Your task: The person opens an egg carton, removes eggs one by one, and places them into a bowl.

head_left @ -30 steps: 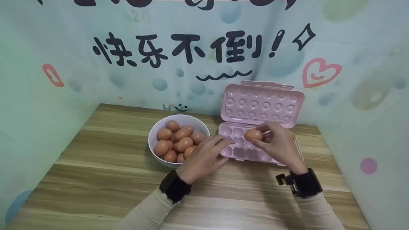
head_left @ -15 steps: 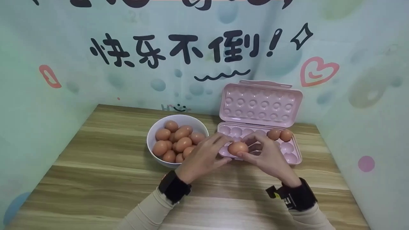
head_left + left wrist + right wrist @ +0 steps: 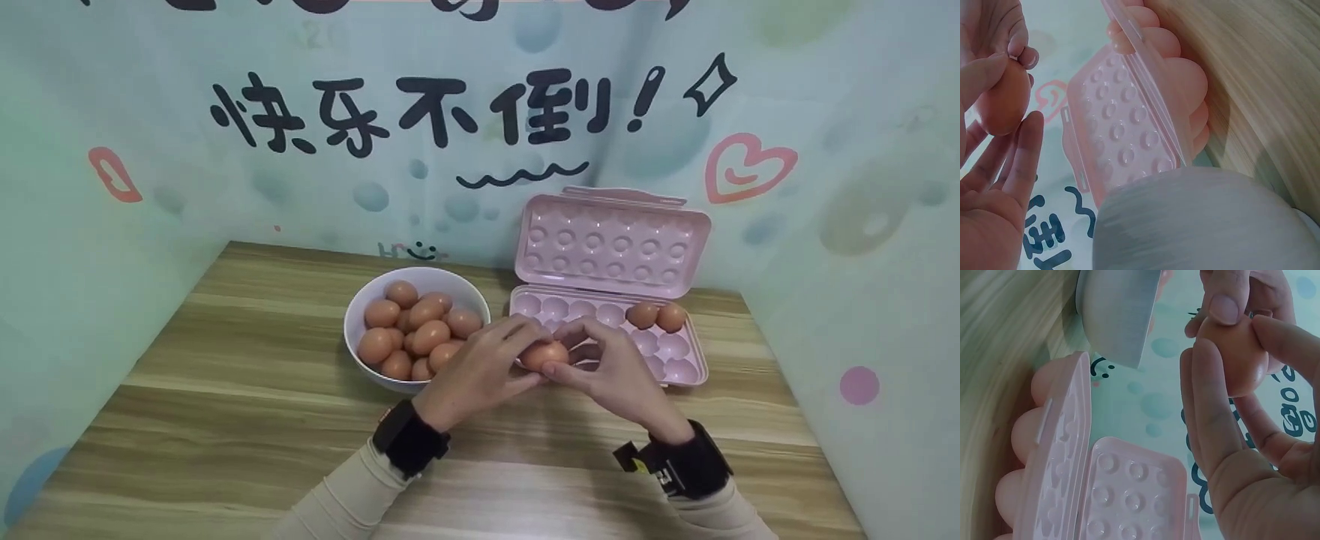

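Note:
A brown egg is held between both hands, in front of the pink egg carton. My right hand pinches it from the right with thumb and fingers. From the other side, my left hand has its thumb and fingertips around it. The left wrist view has the egg raised, fingertips of both hands on its shell. In the right wrist view the other thumb presses the egg at its top. The carton's lid stands up, and two eggs sit in its back right cups.
Left of the carton stands a white bowl heaped with several brown eggs, partly behind the left hand. Both stand on a wood-grain table. A printed cloth backdrop closes off the back and sides.
My right hand has brought the egg from over the carton leftward and toward me, to the left hand, uncovering two eggs in the carton. The left hand has closed around the egg.

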`<state>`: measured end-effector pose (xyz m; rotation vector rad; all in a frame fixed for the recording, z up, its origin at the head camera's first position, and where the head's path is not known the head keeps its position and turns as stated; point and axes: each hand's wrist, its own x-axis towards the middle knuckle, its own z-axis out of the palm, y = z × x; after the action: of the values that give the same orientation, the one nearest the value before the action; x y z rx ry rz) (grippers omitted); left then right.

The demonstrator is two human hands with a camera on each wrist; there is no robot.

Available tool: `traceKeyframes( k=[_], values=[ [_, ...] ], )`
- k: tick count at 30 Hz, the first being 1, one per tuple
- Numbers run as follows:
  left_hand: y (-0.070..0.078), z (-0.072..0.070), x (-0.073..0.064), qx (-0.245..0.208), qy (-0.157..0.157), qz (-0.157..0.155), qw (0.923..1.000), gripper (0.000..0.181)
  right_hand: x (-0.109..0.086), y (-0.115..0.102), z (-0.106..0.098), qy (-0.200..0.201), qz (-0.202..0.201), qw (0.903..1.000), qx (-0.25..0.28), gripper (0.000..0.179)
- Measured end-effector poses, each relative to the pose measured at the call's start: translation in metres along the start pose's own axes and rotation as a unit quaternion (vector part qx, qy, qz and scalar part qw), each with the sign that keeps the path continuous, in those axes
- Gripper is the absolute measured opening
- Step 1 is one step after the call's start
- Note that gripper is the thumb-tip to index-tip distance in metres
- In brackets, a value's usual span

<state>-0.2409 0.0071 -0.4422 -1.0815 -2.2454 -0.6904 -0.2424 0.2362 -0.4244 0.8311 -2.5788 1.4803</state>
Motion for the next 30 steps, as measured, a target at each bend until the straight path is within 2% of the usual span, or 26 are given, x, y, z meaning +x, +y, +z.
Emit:
traceKeyframes(
  k=[3, 6, 9, 14, 17, 22, 24, 28, 30],
  values=[
    [-0.002, -0.004, 0.000, 0.001, -0.002, 0.003, 1.0000, 0.037, 0.000, -0.001, -0.001, -0.010, -0.012, 0.9999, -0.001, 0.033],
    [-0.008, -0.017, 0.000, 0.012, -0.022, -0.007, 0.9997, 0.039, 0.000, -0.002, -0.007, -0.010, -0.012, 0.9998, -0.009, 0.031],
    [-0.016, -0.039, -0.003, 0.023, -0.045, -0.041, 0.9979, 0.039, 0.000, -0.002, -0.017, 0.005, 0.002, 0.9999, -0.012, 0.031],
    [-0.033, -0.075, -0.011, -0.013, -0.073, -0.105, 0.9917, 0.039, -0.001, -0.002, -0.036, 0.038, 0.008, 0.9987, -0.034, 0.031],
    [-0.043, -0.090, -0.018, -0.024, -0.089, -0.122, 0.9883, 0.040, 0.000, 0.001, -0.048, 0.057, -0.001, 0.9959, -0.070, 0.032],
    [-0.057, -0.105, -0.032, -0.039, -0.100, -0.117, 0.9873, 0.037, 0.001, 0.009, -0.063, 0.086, -0.001, 0.9891, -0.120, 0.035],
    [-0.062, -0.110, -0.038, -0.051, -0.107, -0.124, 0.9851, 0.037, 0.000, 0.012, -0.067, 0.094, 0.002, 0.9861, -0.137, 0.037],
    [-0.068, -0.118, -0.045, -0.056, -0.137, -0.146, 0.9782, 0.038, 0.000, 0.017, -0.072, 0.106, -0.004, 0.9784, -0.178, 0.037],
    [-0.070, -0.119, -0.047, -0.061, -0.154, -0.142, 0.9759, 0.042, 0.000, 0.019, -0.074, 0.107, -0.007, 0.9755, -0.192, 0.037]
  ],
)
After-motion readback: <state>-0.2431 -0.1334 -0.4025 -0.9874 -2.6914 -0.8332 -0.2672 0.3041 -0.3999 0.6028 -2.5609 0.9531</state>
